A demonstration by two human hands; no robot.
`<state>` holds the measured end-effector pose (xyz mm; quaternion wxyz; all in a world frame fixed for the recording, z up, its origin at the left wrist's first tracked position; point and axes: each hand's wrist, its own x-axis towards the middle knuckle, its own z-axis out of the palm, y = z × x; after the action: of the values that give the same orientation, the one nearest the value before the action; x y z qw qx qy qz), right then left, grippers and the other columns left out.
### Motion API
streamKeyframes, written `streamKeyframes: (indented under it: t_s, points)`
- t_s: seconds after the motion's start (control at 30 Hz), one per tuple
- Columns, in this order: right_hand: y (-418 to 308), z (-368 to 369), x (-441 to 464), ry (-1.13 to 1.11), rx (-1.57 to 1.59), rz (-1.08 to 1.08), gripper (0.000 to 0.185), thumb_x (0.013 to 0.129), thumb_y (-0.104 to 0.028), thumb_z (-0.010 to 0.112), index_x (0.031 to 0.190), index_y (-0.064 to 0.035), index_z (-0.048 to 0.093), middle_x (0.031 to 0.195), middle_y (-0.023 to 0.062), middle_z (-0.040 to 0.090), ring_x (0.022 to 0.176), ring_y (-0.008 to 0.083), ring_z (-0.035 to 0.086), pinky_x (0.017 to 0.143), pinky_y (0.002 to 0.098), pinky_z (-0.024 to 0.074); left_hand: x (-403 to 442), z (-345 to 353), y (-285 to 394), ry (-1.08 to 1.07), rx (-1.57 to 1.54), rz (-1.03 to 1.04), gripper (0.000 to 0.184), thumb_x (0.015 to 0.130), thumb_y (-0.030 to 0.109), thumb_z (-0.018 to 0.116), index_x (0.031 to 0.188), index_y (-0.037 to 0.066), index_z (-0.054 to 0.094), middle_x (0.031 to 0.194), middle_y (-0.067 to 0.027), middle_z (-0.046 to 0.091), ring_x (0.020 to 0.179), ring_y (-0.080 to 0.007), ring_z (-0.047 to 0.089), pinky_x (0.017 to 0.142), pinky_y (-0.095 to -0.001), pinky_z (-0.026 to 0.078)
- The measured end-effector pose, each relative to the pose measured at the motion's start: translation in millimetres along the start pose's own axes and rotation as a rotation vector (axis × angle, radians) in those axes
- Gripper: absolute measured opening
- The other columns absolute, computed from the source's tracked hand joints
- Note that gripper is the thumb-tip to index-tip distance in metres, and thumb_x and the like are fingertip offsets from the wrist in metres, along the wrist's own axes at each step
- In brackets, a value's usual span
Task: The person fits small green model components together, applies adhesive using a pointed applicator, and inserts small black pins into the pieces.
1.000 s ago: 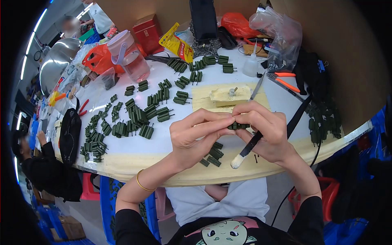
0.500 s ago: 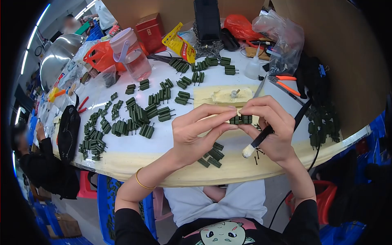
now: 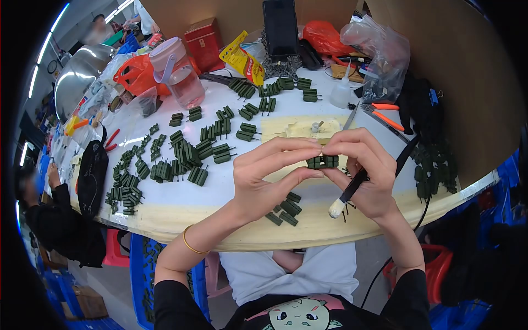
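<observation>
Out over the table's front part, my left hand (image 3: 257, 175) pinches one side of a small dark green ribbed block (image 3: 323, 162) between thumb and fingers. The other side of that block is in the fingertips of my right hand (image 3: 371, 169). Across my right palm lies a black-handled tool (image 3: 352, 188) with a cream-coloured blunt end pointing down and left; its kind I cannot make out. Just below my hands are several loose green blocks (image 3: 290, 208) and thin dark pins (image 3: 346, 214).
Many green blocks (image 3: 187, 151) cover the table's left and middle. Behind my hands sits a cream tray (image 3: 297, 130). A squeeze bottle (image 3: 341, 92), orange-handled pliers (image 3: 388, 118), a phone (image 3: 279, 30) and a water jug (image 3: 184, 82) stand farther back. Another person's arm (image 3: 58, 184) is at left.
The green block has shifted very slightly left and tilted between my fingers. The tool's cream end has moved a little to the right. Both hands keep their pinch.
</observation>
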<state>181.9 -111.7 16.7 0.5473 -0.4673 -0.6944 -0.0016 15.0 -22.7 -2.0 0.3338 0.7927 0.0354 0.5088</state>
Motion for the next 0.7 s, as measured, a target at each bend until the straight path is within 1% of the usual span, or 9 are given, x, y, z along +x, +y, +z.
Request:
streamKeyframes:
  t_s: [0.1,0.17,0.23,0.27,0.33,0.5,0.57,0.6,0.7]
  points:
    - [-7,-17,7,-0.006,0.120,0.214,0.035,0.063,0.001,0.081,0.095,-0.0054,0.068,0.094,0.0019,0.065,0.059,0.0076,0.044,0.052,0.0189,0.0350,3,-3,1,0.016,0.013,-0.016,0.038,0.069,-0.007,0.075,0.105,0.002,0.071,0.106,-0.0098,0.070,0.095,-0.0205,0.067,0.083,-0.0282,0.054]
    - [9,-44,9,-0.027,0.113,0.523,0.036,0.062,0.000,0.082,0.095,-0.0055,0.069,0.092,0.0012,0.065,0.060,0.0062,0.041,0.053,0.0175,0.0331,5,-6,2,0.034,0.024,-0.034,0.037,0.069,-0.008,0.074,0.104,0.002,0.070,0.107,-0.0102,0.070,0.095,-0.0208,0.067,0.084,-0.0287,0.054]
    - [47,-66,6,-0.017,-0.112,0.658,0.037,0.062,0.001,0.080,0.095,-0.0023,0.066,0.088,0.0007,0.060,0.055,0.0058,0.035,0.054,0.0195,0.0331,6,-8,3,0.040,0.022,-0.029,0.036,0.069,-0.008,0.074,0.103,0.001,0.070,0.107,-0.0103,0.070,0.096,-0.0208,0.067,0.084,-0.0287,0.054]
    - [72,-81,-3,-0.018,-0.118,0.657,0.037,0.062,0.001,0.080,0.095,-0.0023,0.066,0.088,0.0007,0.060,0.055,0.0058,0.035,0.054,0.0195,0.0331,6,-9,3,0.044,0.019,-0.024,0.035,0.069,-0.008,0.074,0.103,0.001,0.070,0.107,-0.0104,0.070,0.096,-0.0209,0.067,0.084,-0.0287,0.054]
    - [112,-103,-21,-0.183,-0.601,0.657,0.032,0.065,0.002,0.078,0.094,-0.0001,0.065,0.088,0.0029,0.061,0.064,0.0117,0.045,0.063,0.0239,0.0404,8,-10,4,0.050,0.013,-0.010,0.034,0.069,-0.009,0.073,0.102,0.001,0.070,0.108,-0.0107,0.070,0.096,-0.0210,0.067,0.085,-0.0287,0.053]
    - [120,-104,-28,-0.277,-0.844,0.457,0.029,0.066,0.003,0.076,0.093,0.0013,0.065,0.092,0.0052,0.062,0.077,0.0174,0.052,0.074,0.0285,0.0439,6,-10,4,0.066,-0.002,-0.011,0.034,0.070,-0.010,0.073,0.102,0.001,0.069,0.108,-0.0107,0.071,0.096,-0.0211,0.067,0.085,-0.0286,0.053]
    - [74,-81,-4,-0.122,-0.566,0.351,0.031,0.066,0.001,0.077,0.095,-0.0005,0.066,0.098,0.0071,0.064,0.089,0.0195,0.055,0.083,0.0319,0.0448,6,-10,5,0.070,-0.006,-0.016,0.034,0.070,-0.010,0.073,0.102,0.001,0.070,0.108,-0.0106,0.071,0.096,-0.0211,0.067,0.085,-0.0287,0.053]
    - [53,-68,3,-0.122,-0.567,0.350,0.031,0.066,0.001,0.077,0.095,-0.0005,0.066,0.098,0.0071,0.064,0.089,0.0195,0.055,0.083,0.0319,0.0448,6,-9,5,0.074,-0.012,-0.023,0.034,0.069,-0.010,0.073,0.102,0.001,0.070,0.107,-0.0104,0.071,0.096,-0.0211,0.067,0.085,-0.0287,0.053]
    - [4,-29,12,-0.091,-0.073,0.118,0.037,0.063,0.000,0.078,0.099,-0.0034,0.068,0.103,0.0064,0.064,0.094,0.0220,0.055,0.087,0.0342,0.0447,4,-7,6,0.068,-0.026,-0.043,0.034,0.069,-0.009,0.073,0.102,0.001,0.070,0.107,-0.0102,0.071,0.095,-0.0211,0.067,0.085,-0.0288,0.054]
